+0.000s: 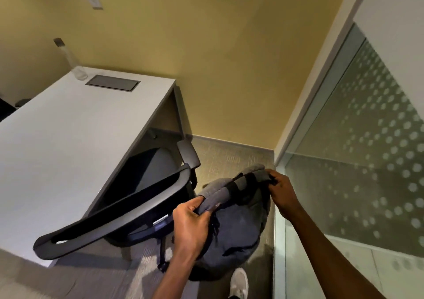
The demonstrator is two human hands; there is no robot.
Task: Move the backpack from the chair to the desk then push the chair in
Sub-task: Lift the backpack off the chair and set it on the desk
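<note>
Gripping the grey backpack [231, 236] by its padded shoulder straps, I have my left hand [191, 226] curled shut around the nearer strap [214, 199] and my right hand [283, 189] pinched closed on the farther strap's upper end. The bag hangs between my hands, clear of the seat, to the right of the chair [128, 209] and above the carpet [231, 155], not yet on the desk.

What worries me is the swing to the desk. As I judge it, the bag must pass over the chair's curved backrest, which stands between it and the desk [68, 142]; a dangling strap or loose webbing below the bag could catch on the backrest or the armrest [189, 154] and tug the chair around. Soft straps can also slide through my fingers if the load shifts. The glass partition [358, 165] is close on the bag's far side from the chair, so a wide swing could knock it. Further along the desk from the chair, a clear bottle [73, 62] stands near the wall beside a recessed cable hatch [112, 83]; pushing the bag too far across could tip it.

Counting: one backpack, two straps in hand, one chair, one desk, one bottle, one hatch, one white shoe [239, 281] below the bag.
</note>
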